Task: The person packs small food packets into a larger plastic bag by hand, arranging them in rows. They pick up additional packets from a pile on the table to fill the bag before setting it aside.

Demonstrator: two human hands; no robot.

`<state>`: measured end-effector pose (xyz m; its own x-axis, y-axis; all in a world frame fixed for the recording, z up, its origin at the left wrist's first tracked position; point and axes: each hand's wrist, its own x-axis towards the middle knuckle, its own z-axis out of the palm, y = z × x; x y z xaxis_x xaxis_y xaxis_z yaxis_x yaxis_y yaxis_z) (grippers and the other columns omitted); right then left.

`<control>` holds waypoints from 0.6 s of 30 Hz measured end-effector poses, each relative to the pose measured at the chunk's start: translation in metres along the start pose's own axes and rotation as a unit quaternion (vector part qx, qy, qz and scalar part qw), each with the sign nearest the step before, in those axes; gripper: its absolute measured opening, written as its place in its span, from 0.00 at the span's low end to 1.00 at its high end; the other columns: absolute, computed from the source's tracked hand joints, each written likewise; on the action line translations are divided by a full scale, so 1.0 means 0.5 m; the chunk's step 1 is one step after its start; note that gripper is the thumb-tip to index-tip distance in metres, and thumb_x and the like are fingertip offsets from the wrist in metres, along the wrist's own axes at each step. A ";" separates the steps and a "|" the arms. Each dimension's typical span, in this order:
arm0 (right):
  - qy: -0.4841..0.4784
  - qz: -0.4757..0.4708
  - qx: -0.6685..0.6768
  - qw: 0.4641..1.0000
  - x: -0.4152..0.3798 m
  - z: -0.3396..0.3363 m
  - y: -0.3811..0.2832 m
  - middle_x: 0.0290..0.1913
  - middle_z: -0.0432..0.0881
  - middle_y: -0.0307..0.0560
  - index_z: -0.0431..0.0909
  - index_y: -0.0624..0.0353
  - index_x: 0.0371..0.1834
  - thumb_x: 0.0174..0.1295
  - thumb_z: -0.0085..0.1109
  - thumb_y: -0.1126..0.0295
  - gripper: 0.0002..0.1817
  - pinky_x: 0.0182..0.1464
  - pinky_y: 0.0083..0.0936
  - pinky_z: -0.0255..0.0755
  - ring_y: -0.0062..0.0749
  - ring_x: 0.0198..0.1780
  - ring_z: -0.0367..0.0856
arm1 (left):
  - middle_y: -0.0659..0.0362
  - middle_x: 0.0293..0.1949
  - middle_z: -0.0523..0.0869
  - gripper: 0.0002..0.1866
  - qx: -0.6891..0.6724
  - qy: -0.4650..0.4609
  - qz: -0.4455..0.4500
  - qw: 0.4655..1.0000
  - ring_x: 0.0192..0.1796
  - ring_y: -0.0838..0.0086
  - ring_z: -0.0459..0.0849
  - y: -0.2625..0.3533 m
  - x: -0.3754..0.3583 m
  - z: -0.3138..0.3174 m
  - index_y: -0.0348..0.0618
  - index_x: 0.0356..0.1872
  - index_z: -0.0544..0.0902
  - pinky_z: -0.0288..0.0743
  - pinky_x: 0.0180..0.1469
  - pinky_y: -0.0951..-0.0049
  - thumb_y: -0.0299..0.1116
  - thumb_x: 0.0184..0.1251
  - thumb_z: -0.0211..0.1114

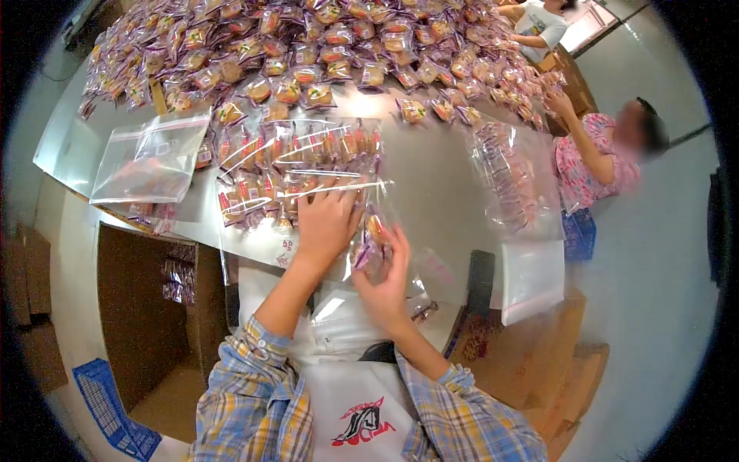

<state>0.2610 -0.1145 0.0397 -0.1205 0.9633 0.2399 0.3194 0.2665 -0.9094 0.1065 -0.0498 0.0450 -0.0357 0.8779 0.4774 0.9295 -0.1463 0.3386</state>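
A large clear plastic bag (285, 165) lies in front of me, filled with rows of small wrapped cakes (250, 189). My left hand (327, 223) rests on the near row at the bag's right part, fingers stretched forward over the wrapped cakes. Just right of it, my right hand (389, 277) grips a wrapped cake (372, 231) in a clear and purple wrapper between thumb and fingers. That cake is at the near right corner of the bag, and the palm hides part of it.
A big heap of wrapped cakes (339, 46) covers the far table. Left of my bag lies another clear bag (150, 158); a filled bag (508, 177) lies right. Below are an open cardboard box (146, 308) and a blue crate (112, 412). A co-worker (600, 154) reaches in from the right.
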 end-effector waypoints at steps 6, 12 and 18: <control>-0.054 -0.066 -0.116 0.990 0.045 0.033 -0.001 0.86 0.43 0.74 0.42 0.72 0.86 0.67 0.61 0.75 0.48 0.86 0.48 0.41 0.64 0.88 0.41 | 0.59 0.66 0.86 0.26 -0.002 -0.035 -0.009 0.999 0.71 0.61 0.79 -0.011 -0.012 -0.003 0.52 0.68 0.82 0.66 0.67 0.48 0.34 0.67 0.66; -0.119 -0.013 -0.141 0.983 0.027 0.025 -0.003 0.85 0.40 0.82 0.37 0.80 0.84 0.65 0.64 0.72 0.53 0.86 0.51 0.39 0.71 0.87 0.36 | 0.57 0.66 0.84 0.29 0.044 -0.042 0.007 0.998 0.70 0.59 0.78 0.002 -0.009 -0.014 0.53 0.72 0.79 0.66 0.68 0.46 0.40 0.70 0.66; -0.046 -0.072 -0.181 0.980 0.014 0.026 -0.009 0.78 0.59 0.73 0.48 0.69 0.84 0.61 0.69 0.74 0.51 0.82 0.47 0.55 0.65 0.79 0.62 | 0.60 0.60 0.86 0.28 0.047 0.009 0.027 0.998 0.67 0.62 0.78 -0.007 -0.015 -0.008 0.53 0.69 0.82 0.65 0.70 0.49 0.43 0.68 0.69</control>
<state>0.2464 -0.1096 0.0410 -0.2683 0.9123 0.3094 0.6037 0.4095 -0.6840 0.1020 -0.0576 0.0432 0.0100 0.8619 0.5070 0.9606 -0.1492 0.2347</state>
